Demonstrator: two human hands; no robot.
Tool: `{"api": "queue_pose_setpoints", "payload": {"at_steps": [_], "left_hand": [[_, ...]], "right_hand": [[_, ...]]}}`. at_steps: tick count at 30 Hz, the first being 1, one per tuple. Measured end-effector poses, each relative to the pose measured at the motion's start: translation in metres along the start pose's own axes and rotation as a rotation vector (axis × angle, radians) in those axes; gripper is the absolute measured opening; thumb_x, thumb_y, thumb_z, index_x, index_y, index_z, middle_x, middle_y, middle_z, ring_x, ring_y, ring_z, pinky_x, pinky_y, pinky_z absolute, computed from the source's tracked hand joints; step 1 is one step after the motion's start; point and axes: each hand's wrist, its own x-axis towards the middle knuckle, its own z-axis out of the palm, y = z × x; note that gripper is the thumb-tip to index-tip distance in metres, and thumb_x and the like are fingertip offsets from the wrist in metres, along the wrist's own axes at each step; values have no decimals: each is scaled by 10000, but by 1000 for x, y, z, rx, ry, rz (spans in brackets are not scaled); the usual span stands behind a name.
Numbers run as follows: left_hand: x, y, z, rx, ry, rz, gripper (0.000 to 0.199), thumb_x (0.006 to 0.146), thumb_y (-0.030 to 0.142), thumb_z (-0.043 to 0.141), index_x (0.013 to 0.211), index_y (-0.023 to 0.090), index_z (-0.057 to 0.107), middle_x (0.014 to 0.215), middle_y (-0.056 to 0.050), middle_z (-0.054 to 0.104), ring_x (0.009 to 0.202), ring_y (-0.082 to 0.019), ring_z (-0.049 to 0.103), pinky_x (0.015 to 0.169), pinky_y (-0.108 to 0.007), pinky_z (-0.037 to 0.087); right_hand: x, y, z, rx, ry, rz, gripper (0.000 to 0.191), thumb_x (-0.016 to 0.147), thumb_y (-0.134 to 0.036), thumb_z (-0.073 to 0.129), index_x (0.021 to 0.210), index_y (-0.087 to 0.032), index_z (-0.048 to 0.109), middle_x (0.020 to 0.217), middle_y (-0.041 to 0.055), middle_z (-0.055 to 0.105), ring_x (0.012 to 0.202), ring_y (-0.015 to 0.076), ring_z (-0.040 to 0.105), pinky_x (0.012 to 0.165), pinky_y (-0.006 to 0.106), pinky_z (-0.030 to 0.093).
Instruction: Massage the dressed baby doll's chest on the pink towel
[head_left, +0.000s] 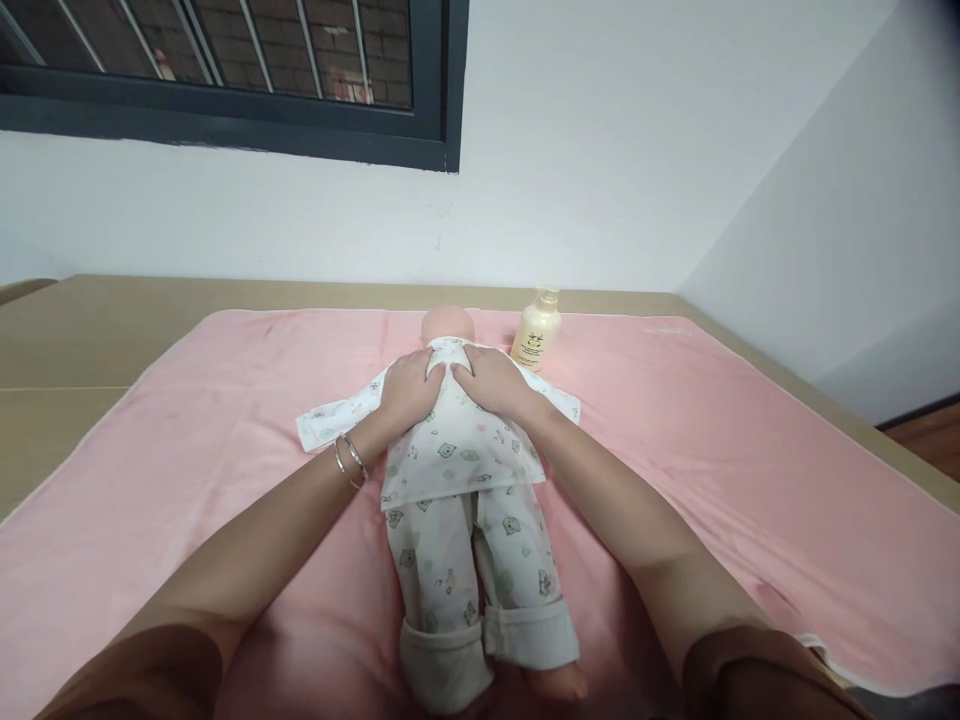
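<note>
A baby doll [448, 326] lies stretched out on a pink blanket, its head away from me and its feet toward me. It wears a white printed top [465, 455] and matching trousers [439, 565] with turned-up cuffs. My left hand [411, 388] rests flat on the left of its upper body, two bracelets on the wrist. On the right of the upper body lies my right hand [491, 378], fingers over the shoulder. Both thumbs point inward, close to each other but apart. The sleeves spread out sideways. One bare foot [556, 682] shows below the right cuff.
The pink blanket [675, 450] covers most of a tan surface [45, 340]. A pale yellow pump bottle [536, 330] stands on it, just right of the doll's head. Behind is a white wall [585, 150] with a dark-framed, barred window [442, 90] at the upper left.
</note>
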Motion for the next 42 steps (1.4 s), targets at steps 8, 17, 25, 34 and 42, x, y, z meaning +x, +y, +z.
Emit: {"api": "queue_pose_setpoints", "payload": {"at_steps": [8,17,25,34,42], "left_hand": [[0,1,0,-3,-3,2,547,990,370,323,1408,91,541,1433,-155,600,1341,-312,541,1151,-457,402],[1,2,-1,1,-13,0,554,996,357,326,1430,70,515,1454,-165,579,1358,-309,528,1164,-454,394],[-24,28,-5,175,29,89,551,1002,281,303,1448,-2,459,1507,-242,493,1441,-345,428,1227,-493,295],[1,6,-8,10,-61,47,424,984,320,294,1171,121,618,1190,-175,682,1146,-291,620,1020,-426,479],[-14,20,-11,151,-17,68,463,988,288,290,1263,55,581,1269,-215,633,1240,-344,554,1092,-480,419]], "right_hand": [[-1,-1,-1,-46,-15,7,437,1036,-397,330,1182,-104,619,1177,182,706,1092,310,637,908,372,457],[1,-1,2,-13,-40,28,480,1031,-399,320,1271,-74,579,1282,204,643,1212,323,573,1029,418,416],[10,15,4,127,-40,4,474,1005,-393,383,1344,-103,542,1440,174,567,1325,299,522,1098,381,384],[-18,-24,-13,-122,-33,-37,393,1020,-277,355,1163,-47,640,1190,226,681,1146,331,611,990,400,449],[4,1,-9,94,-60,53,472,1028,-403,356,1281,-81,590,1421,195,578,1349,307,500,1104,400,377]]}}
